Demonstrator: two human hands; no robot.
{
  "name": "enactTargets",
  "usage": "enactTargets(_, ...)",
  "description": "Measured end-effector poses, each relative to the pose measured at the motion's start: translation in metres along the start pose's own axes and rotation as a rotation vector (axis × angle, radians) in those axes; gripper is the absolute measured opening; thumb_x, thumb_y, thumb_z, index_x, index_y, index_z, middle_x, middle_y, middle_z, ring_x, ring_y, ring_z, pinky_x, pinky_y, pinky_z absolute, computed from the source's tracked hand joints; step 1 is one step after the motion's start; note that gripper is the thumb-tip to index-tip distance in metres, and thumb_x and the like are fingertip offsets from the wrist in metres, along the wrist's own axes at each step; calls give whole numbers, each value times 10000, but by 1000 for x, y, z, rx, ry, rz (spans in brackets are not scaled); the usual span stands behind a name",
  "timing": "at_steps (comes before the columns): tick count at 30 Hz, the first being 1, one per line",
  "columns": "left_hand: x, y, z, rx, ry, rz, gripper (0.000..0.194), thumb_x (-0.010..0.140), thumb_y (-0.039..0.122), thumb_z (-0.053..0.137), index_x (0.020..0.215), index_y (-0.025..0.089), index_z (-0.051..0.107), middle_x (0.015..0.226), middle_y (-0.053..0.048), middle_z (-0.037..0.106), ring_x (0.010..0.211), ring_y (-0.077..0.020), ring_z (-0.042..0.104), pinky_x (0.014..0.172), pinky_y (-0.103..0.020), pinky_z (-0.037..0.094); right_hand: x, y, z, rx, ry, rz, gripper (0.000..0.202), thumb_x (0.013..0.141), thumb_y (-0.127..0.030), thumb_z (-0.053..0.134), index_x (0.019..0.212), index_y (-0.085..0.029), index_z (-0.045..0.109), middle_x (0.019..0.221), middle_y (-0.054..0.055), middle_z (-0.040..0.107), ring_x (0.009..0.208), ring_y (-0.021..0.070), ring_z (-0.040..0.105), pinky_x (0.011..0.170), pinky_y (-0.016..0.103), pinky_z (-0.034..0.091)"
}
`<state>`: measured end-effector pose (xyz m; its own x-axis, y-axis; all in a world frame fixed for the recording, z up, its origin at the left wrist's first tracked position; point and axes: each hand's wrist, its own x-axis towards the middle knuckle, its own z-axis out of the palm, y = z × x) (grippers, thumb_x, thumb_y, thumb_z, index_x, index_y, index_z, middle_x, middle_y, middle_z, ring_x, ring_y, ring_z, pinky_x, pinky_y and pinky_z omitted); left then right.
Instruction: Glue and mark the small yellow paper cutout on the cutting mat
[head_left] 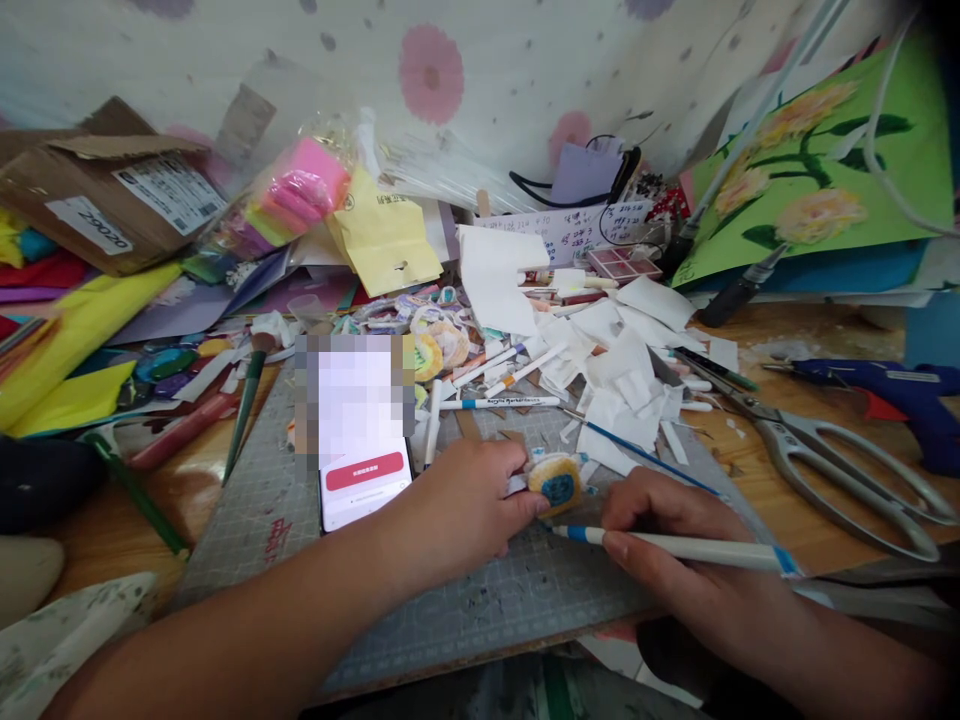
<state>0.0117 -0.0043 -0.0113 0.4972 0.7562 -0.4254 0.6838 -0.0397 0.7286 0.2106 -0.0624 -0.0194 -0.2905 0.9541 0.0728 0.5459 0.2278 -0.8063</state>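
Wooden worktop (765,490), crowded with craft materials. A grey gridded cutting mat (480,600) lies at centre front, a phone (360,470) resting on its left part. Right of the mat: large metal scissors (847,480) and, near them, a blue glue gun (892,395). Behind the mat: a heap of white paper scraps (615,370). At left: a paintbrush (247,400), yellow paper sheets (67,340) and a cardboard box (105,195).
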Motion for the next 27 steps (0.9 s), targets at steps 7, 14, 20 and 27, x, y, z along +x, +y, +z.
enactTargets(7, -1, 2, -1, 8, -2, -9, 221, 788, 435, 487, 736, 222, 460, 525, 50, 534, 439, -151, 598, 375, -212, 362, 1, -1, -1, 10, 12, 9, 172, 813, -246, 470, 645, -217, 494, 549, -21, 510, 487, 128, 462, 435, 230, 342)
enactTargets(14, -1, 3, 0, 11, -9, -10, 228, 788, 443, 484, 738, 222, 464, 534, 41, 549, 446, -155, 595, 390, -220, 356, 2, -2, -2, 35, 19, 16, 173, 807, -248, 475, 637, -219, 488, 545, -26, 494, 484, 127, 443, 435, 230, 338)
enactTargets(20, -1, 3, -1, 7, -11, -20, 221, 785, 436, 487, 738, 222, 461, 532, 41, 547, 449, -157, 594, 389, -221, 360, 2, -2, -1, 40, 19, 34, 179, 812, -258, 466, 638, -220, 479, 553, -29, 479, 494, 129, 439, 448, 237, 339)
enactTargets(27, -1, 3, -1, 9, -10, -12, 216, 785, 435, 490, 742, 226, 463, 544, 40, 551, 453, -163, 606, 382, -217, 364, 4, -3, -2, 53, 28, 58, 179, 797, -265, 472, 624, -221, 477, 541, -31, 476, 492, 133, 443, 442, 236, 339)
